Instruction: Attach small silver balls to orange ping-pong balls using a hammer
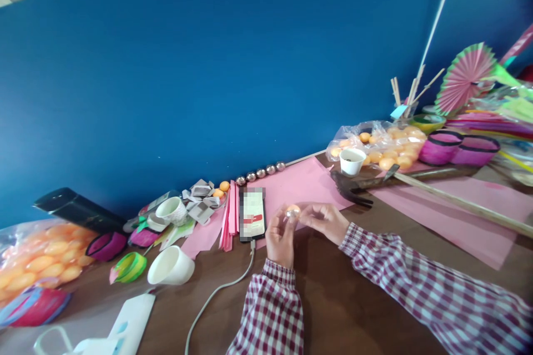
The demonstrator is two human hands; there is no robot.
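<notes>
In front of me, a small orange ball with a silvery patch on its front [293,211] is pinched between the fingertips of my left hand [280,237]. From the right, my right hand [327,222] brings thumb and forefinger together at the ball's edge; whether they grip the ball itself or foil on it is too small to tell. A phone [259,216] with a cable lies just left of my hands, on pink paper [306,180]. Several shiny silver balls [261,172] stand in a row by the blue wall. Grey foil-like pieces [202,199] are heaped beyond the phone's left side.
Bags of orange balls stand at left [50,255] and right [395,147]. A white cup [171,266] and a power strip [133,321] are at left. Right of my hands lie a hammer [449,194], a dark curved tool [350,188] and a small white cup [352,162].
</notes>
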